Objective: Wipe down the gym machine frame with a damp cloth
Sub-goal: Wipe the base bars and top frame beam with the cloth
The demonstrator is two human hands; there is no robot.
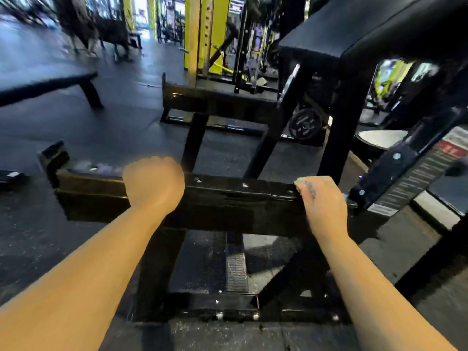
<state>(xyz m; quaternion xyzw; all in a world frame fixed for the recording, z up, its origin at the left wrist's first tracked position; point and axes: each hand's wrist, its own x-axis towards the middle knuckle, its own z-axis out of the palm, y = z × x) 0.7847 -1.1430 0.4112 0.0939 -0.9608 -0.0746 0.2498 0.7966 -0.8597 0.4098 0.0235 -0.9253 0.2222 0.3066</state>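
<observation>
Cloth [307,186] within curled right hand [323,201], atop frame bar [228,196]; left hand [153,180] curled round it.

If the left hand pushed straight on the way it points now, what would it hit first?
The left hand grips the black crossbar; beyond it, probably the upright post, though depth is unclear.

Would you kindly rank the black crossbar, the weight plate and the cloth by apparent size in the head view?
1. black crossbar, by far the largest.
2. weight plate, farther back, so its real size is unsure.
3. cloth, mostly hidden in the right hand.
</observation>
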